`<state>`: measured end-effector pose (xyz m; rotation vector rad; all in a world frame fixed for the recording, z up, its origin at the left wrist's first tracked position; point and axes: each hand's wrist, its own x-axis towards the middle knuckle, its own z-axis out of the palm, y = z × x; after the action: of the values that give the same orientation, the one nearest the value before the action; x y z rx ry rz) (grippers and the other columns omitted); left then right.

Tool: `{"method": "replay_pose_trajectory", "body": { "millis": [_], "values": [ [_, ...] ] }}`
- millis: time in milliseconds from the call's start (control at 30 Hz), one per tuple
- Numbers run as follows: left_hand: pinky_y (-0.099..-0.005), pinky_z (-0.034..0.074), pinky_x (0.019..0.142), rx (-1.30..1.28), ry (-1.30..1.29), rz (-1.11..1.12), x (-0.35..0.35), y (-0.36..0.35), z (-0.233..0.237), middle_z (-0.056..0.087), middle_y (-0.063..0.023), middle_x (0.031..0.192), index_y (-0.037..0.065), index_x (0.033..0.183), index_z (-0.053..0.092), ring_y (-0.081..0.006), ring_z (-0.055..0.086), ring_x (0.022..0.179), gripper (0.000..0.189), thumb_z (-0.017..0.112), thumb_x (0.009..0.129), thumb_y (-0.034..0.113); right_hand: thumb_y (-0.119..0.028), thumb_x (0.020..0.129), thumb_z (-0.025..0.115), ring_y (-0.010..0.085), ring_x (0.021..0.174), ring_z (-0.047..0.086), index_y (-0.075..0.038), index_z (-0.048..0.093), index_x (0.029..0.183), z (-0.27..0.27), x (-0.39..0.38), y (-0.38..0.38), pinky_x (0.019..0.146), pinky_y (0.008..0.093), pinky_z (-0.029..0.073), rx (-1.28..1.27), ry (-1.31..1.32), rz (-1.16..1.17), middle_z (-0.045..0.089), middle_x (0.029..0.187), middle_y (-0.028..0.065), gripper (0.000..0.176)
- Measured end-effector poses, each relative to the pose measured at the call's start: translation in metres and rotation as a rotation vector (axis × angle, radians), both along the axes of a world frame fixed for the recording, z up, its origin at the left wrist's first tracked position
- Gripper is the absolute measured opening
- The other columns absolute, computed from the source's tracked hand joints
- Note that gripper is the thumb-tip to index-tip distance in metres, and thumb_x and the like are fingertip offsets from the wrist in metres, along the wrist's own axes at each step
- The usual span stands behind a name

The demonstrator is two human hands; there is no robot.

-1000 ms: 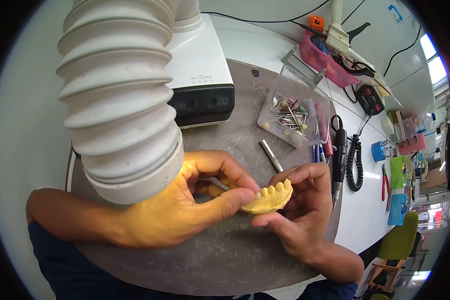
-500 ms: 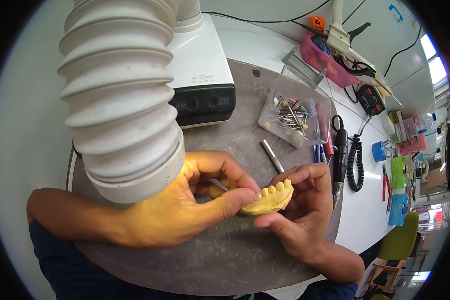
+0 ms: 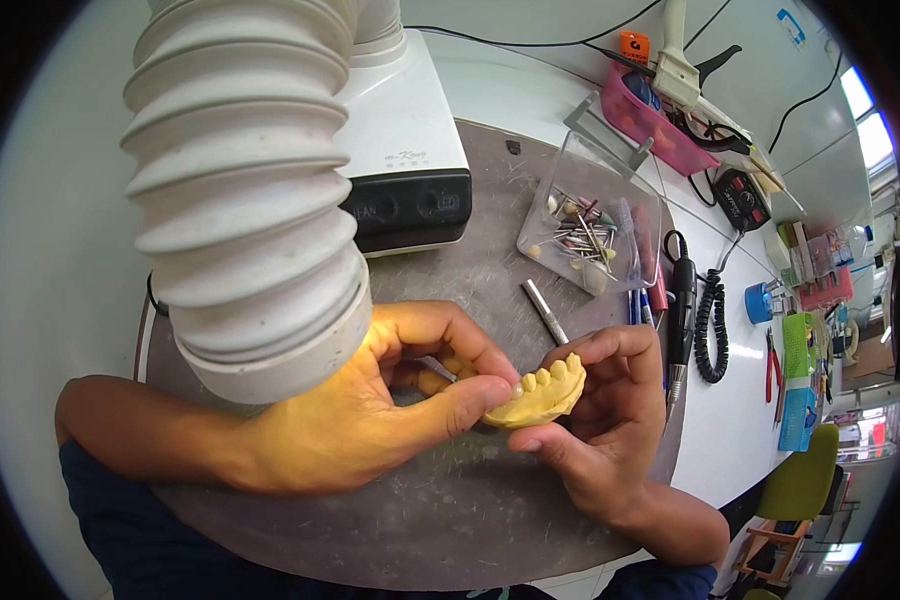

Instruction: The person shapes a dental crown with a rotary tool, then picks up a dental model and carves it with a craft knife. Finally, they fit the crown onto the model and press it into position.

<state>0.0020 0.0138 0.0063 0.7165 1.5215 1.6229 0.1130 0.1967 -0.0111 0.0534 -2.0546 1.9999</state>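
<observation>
A yellow plaster dental cast (image 3: 542, 400), with a row of teeth on top, is held over the bench mat. My right hand (image 3: 610, 425) grips its right end, fingers behind and thumb at the lower front. At the left end, the thumb and forefinger of my left hand (image 3: 370, 410) pinch the cast beside a paler, shinier tooth (image 3: 517, 391). A thin metal piece (image 3: 440, 369) shows among my left fingers, mostly hidden by them. Just beyond the cast, a metal rod-shaped handle (image 3: 544, 311) lies on the mat.
A ribbed white hose (image 3: 245, 200) hangs over my left forearm, beside a white unit with a black front (image 3: 410, 207). A clear box (image 3: 540, 235) of burs stands behind my hands. To the right are a black handpiece (image 3: 681, 310), its coiled cord (image 3: 711, 330) and red-handled pliers (image 3: 773, 370).
The cast has tipped very slightly in my fingers. Both hands keep nearly the same place and grip.
</observation>
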Motion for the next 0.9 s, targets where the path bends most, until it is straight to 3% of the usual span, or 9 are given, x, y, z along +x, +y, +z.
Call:
{"method": "replay_pose_trajectory", "body": {
  "millis": [900],
  "values": [
    [-0.0290, 0.048, 0.090, 0.077, 0.063, 0.012, -0.0030, 0.0023, -0.0056, 0.060, -0.0096, 0.104, -0.001, 0.100, 0.058, -0.0137, 0.058, 0.101, 0.011, 0.061, 0.090, 0.003, 0.008, 0.078, 0.070, 0.0217, 0.103, 0.063, 0.000, 0.036, 0.121, 0.0008, -0.0025, -0.0025, 0.084, 0.0277, 0.056, 0.001, -0.002, 0.020, 0.054, 0.115, 0.0178, 0.056]
  ]
}}
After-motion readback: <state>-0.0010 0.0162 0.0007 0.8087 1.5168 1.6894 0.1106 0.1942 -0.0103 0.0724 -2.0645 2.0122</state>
